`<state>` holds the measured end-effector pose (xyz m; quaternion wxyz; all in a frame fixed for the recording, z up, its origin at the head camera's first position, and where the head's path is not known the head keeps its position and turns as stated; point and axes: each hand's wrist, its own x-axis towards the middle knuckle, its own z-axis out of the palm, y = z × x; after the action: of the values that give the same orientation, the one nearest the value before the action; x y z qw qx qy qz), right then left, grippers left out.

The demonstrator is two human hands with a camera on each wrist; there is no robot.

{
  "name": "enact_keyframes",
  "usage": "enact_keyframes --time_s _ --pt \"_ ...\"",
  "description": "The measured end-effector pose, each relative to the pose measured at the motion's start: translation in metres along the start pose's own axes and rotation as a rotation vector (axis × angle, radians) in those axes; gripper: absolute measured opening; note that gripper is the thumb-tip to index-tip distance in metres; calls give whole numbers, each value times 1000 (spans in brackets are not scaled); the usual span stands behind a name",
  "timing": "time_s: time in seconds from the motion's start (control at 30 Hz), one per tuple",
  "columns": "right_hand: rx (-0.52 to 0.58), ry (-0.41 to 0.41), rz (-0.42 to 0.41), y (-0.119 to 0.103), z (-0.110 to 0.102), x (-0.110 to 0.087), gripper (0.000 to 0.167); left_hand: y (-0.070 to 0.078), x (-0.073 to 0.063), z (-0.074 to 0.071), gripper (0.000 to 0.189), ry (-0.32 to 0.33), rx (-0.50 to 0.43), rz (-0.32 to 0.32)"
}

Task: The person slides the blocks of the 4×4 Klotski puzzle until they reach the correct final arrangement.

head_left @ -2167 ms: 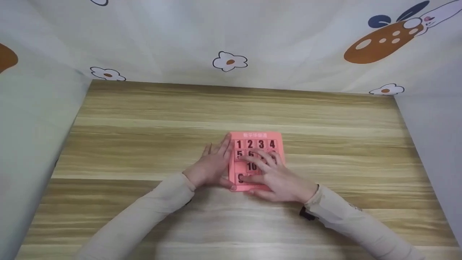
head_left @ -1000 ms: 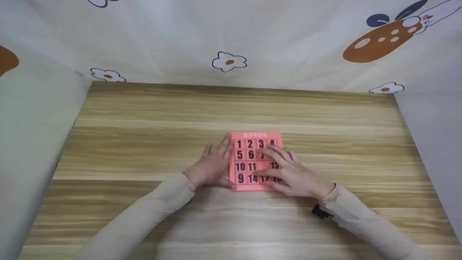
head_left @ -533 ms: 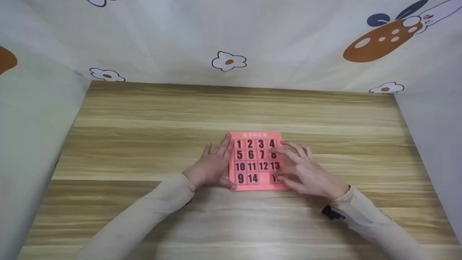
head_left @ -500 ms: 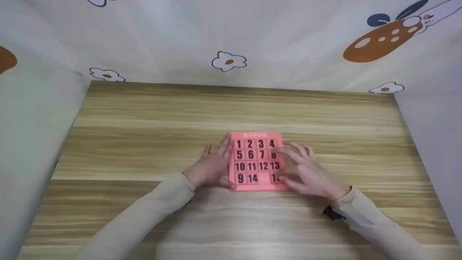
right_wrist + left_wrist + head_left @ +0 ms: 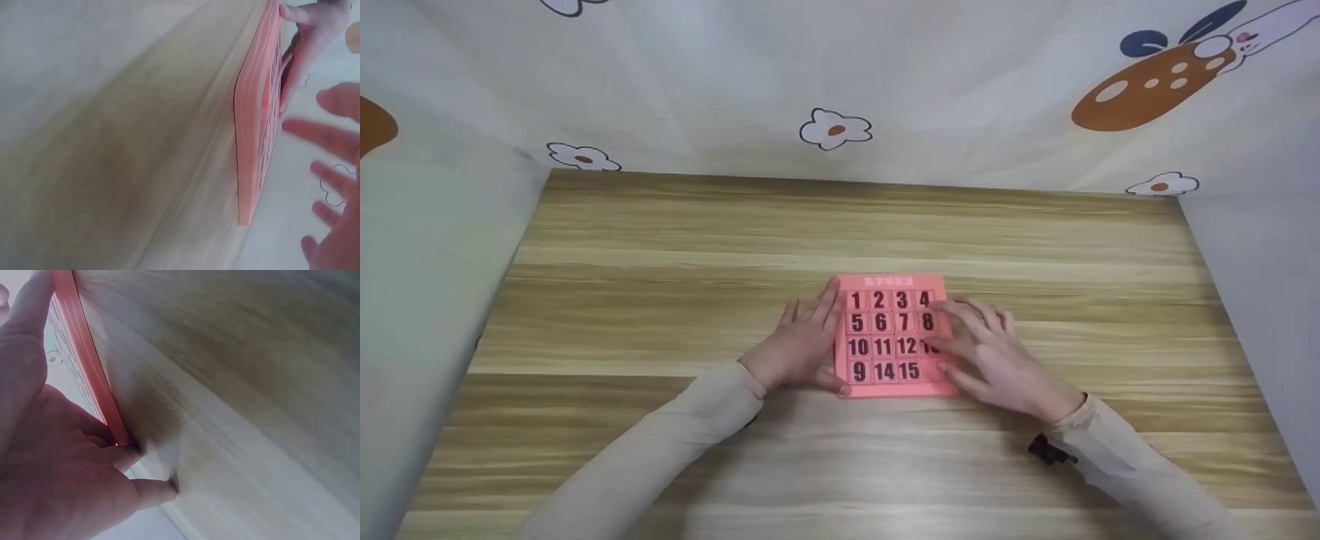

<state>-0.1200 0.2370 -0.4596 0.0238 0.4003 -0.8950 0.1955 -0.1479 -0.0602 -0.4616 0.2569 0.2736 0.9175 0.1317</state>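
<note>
A pink number sliding puzzle [image 5: 889,390] lies flat on the table in the head view. Its rows read 1 2 3 4, then 5 6 7 8, then 10 11 12 and a tile partly covered by a finger. In the bottom row are 9, 14 and the 15 tile [image 5: 909,371], with a gap at the right end. My left hand [image 5: 801,349] rests along the puzzle's left edge, fingers extended, thumb at the near corner. My right hand [image 5: 997,360] hovers over the right side, fingers loosely spread; in the right wrist view the fingertips [image 5: 289,125] appear just off the tiles.
The wood-grain table [image 5: 697,225] spreads around the puzzle. A pale curtain [image 5: 697,82] with flower and carrot prints rises behind it, and plain pale walls stand at both sides. A dark strap piece [image 5: 1050,450] hangs at the right wrist.
The 15 tile has slid left, so the bottom-row gap is at the right end. Earlier, tiles 10, 11 and 12 shifted into the third row. My left hand has stayed put.
</note>
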Motion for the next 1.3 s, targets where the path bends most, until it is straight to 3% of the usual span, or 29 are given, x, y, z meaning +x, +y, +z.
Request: enact_keyframes --time_s 0.1,0.33,0.43,0.6,0.73,0.83,1.07,1.3 --pt "-24 -17 23 3 0 -4 35 0 0 0 134 -1 1 1" --pt "66 17 -94 4 3 -7 19 1 0 0 134 -3 12 0" --pt "41 22 -89 2 5 -2 29 0 0 1 133 2 21 1" --pt "-35 -59 -44 -3 9 6 38 0 0 1 133 5 20 5" --pt "-93 25 -19 -2 8 11 17 1 -1 0 133 1 16 0" --pt "-105 73 -18 -2 8 17 14 2 -1 -1 133 -6 13 -7" --pt "-61 -38 -56 -9 15 26 25 2 0 0 133 -4 1 3" --pt "-15 -10 -59 -9 13 21 25 2 -1 -1 134 4 11 8"
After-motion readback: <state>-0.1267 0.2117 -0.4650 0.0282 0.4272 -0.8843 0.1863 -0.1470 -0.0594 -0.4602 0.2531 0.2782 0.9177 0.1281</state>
